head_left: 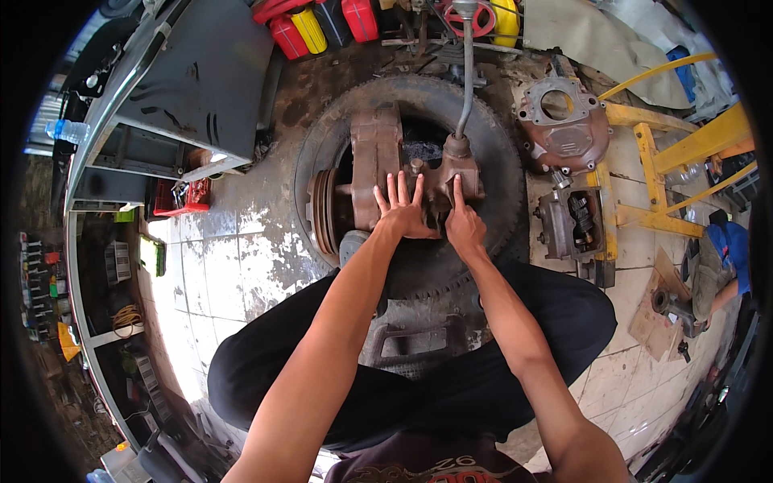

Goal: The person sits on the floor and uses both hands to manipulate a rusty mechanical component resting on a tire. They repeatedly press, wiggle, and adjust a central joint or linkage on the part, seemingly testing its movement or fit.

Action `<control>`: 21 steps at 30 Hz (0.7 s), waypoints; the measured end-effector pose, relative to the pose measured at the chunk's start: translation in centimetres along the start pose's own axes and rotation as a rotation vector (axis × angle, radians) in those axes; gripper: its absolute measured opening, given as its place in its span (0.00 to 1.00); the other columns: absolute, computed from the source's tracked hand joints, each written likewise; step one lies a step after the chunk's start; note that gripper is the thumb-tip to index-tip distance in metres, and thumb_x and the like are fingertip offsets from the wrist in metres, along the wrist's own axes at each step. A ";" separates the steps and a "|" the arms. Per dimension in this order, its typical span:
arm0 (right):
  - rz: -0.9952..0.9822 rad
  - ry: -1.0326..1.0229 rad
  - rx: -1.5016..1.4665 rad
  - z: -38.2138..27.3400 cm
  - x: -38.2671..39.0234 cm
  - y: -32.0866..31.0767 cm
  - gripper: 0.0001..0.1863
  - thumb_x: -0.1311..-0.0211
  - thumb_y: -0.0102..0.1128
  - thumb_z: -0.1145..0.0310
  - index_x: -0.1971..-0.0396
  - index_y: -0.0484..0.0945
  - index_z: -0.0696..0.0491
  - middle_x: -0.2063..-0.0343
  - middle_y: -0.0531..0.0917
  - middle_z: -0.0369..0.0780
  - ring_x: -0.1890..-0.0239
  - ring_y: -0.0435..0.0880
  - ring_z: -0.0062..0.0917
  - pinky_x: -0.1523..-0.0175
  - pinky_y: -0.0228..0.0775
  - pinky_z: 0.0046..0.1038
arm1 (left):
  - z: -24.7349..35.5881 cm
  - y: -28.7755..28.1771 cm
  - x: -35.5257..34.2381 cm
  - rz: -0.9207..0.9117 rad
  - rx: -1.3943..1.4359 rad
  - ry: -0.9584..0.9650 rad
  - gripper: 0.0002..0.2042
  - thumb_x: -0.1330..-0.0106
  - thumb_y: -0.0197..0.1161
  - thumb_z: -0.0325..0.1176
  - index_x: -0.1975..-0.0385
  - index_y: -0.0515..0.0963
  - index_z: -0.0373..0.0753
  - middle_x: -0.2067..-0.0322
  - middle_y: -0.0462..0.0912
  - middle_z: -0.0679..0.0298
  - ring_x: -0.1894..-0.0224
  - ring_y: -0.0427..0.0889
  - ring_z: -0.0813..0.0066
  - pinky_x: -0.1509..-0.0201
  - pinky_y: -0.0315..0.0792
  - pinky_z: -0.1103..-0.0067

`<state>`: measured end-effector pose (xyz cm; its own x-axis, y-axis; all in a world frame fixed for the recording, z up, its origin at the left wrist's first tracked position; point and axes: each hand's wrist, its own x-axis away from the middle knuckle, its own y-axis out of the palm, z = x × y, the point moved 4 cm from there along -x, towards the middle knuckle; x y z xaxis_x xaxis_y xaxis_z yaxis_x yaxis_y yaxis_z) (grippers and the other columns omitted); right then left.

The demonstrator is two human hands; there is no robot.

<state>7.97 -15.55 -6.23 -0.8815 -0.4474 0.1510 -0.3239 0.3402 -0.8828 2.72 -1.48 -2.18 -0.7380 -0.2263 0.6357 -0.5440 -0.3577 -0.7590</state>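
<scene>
At the centre of the frame we have a rusty brown cast-metal gearbox housing [403,173] lying in the well of a large black rubber tyre [499,161] on the tiled floor. Our left hand [403,209] lies flat on it, fingers spread and gripping nothing. Our right hand [463,221] touches the casting just beside it, index finger stretched up along the metal and the other fingers curled under; it does not seem to clasp anything. A bent grey steel lever [465,72] rises from the top of the housing toward the upper edge of the frame.

At the upper right, a detached brown cover plate with a round hole [564,121] rests by a yellow steel frame [644,161], with a smaller grey gear unit [573,221] below it.

As we judge it, the housing only rests on the tyre's rim, so a hard push could rock it and pinch our fingers against the casting. Oily metal could let our flat palm slide, and the lever stands close to our face when we lean in.
</scene>
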 end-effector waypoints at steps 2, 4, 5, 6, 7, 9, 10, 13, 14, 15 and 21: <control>-0.035 0.009 0.005 0.0 1.0 0.2 0.46 0.40 0.54 0.70 0.26 0.40 0.34 0.73 0.83 0.49 0.73 0.84 0.46 0.68 0.75 0.47 | -0.2 0.1 0.0 0.010 0.003 -0.007 0.72 0.64 0.68 0.73 0.27 0.25 0.45 0.29 0.22 0.39 0.28 0.17 0.36 0.35 0.21 0.36; -0.090 0.042 0.023 -0.1 2.1 0.5 0.46 0.40 0.54 0.70 0.26 0.39 0.35 0.73 0.83 0.48 0.72 0.84 0.46 0.67 0.75 0.47 | -0.2 0.2 0.0 0.015 0.011 -0.012 0.72 0.64 0.68 0.73 0.27 0.26 0.45 0.29 0.22 0.39 0.28 0.17 0.36 0.35 0.21 0.36; -0.073 0.031 0.018 0.0 1.8 0.5 0.46 0.40 0.54 0.70 0.26 0.39 0.35 0.73 0.83 0.48 0.72 0.84 0.46 0.67 0.75 0.47 | -0.2 0.1 0.0 0.015 0.009 -0.010 0.72 0.64 0.68 0.73 0.27 0.26 0.45 0.29 0.22 0.40 0.28 0.16 0.36 0.35 0.20 0.36; -0.056 0.020 0.013 0.2 1.5 0.5 0.46 0.40 0.54 0.70 0.26 0.39 0.35 0.74 0.83 0.48 0.72 0.84 0.47 0.67 0.75 0.47 | -0.2 0.0 0.0 0.015 0.006 -0.007 0.72 0.64 0.68 0.73 0.27 0.26 0.45 0.29 0.22 0.40 0.28 0.16 0.36 0.35 0.20 0.36; -0.038 0.009 0.007 0.3 1.0 0.4 0.46 0.40 0.54 0.70 0.26 0.39 0.36 0.74 0.83 0.49 0.72 0.84 0.47 0.67 0.75 0.46 | -0.2 -0.2 -0.1 0.015 0.002 -0.005 0.72 0.64 0.69 0.73 0.27 0.26 0.45 0.29 0.22 0.40 0.28 0.16 0.37 0.35 0.20 0.36; 0.000 -0.022 -0.049 0.3 -0.3 -0.5 0.46 0.40 0.53 0.70 0.26 0.39 0.36 0.73 0.84 0.49 0.72 0.84 0.48 0.67 0.75 0.47 | -0.1 -0.1 -0.2 0.029 0.015 0.002 0.72 0.65 0.69 0.73 0.27 0.25 0.47 0.29 0.21 0.40 0.28 0.17 0.37 0.35 0.20 0.36; 0.010 -0.035 -0.077 0.2 -0.1 -0.8 0.46 0.40 0.53 0.70 0.26 0.39 0.37 0.72 0.84 0.50 0.72 0.83 0.49 0.67 0.75 0.47 | -0.3 0.0 -0.4 0.050 0.023 0.003 0.72 0.65 0.69 0.73 0.27 0.25 0.47 0.29 0.21 0.40 0.28 0.17 0.37 0.35 0.20 0.36; -0.152 0.076 -0.059 -0.4 1.6 -0.3 0.45 0.40 0.52 0.70 0.26 0.40 0.37 0.69 0.84 0.52 0.71 0.83 0.50 0.65 0.75 0.49 | -0.6 0.3 -0.5 0.022 0.007 -0.018 0.72 0.64 0.69 0.73 0.27 0.25 0.48 0.28 0.22 0.42 0.28 0.18 0.38 0.34 0.21 0.37; -0.134 0.068 -0.059 -0.6 1.4 -0.5 0.45 0.40 0.52 0.71 0.26 0.40 0.38 0.70 0.84 0.52 0.71 0.83 0.50 0.64 0.74 0.50 | -0.5 0.2 -0.3 0.018 0.011 -0.015 0.72 0.64 0.69 0.73 0.27 0.25 0.48 0.28 0.22 0.41 0.28 0.18 0.38 0.34 0.21 0.37; -0.080 0.073 -0.045 -0.5 0.8 -1.0 0.45 0.40 0.52 0.71 0.26 0.40 0.39 0.71 0.84 0.52 0.71 0.83 0.50 0.65 0.74 0.49 | -0.5 0.0 -0.3 0.015 0.015 -0.013 0.71 0.64 0.69 0.72 0.27 0.25 0.48 0.28 0.22 0.41 0.28 0.18 0.38 0.34 0.22 0.37; -0.177 0.116 -0.020 -0.5 2.3 -0.2 0.46 0.41 0.52 0.70 0.26 0.38 0.37 0.70 0.85 0.52 0.69 0.84 0.49 0.63 0.75 0.48 | -0.7 0.6 -0.2 0.035 0.010 -0.010 0.72 0.64 0.69 0.73 0.27 0.25 0.47 0.29 0.22 0.41 0.28 0.17 0.37 0.35 0.21 0.37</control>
<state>5.79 -16.27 -5.51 -0.8435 -0.4037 0.3543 -0.4829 0.2811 -0.8293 2.21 -1.06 -2.87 -0.7523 -0.2480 0.6103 -0.5139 -0.3588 -0.7792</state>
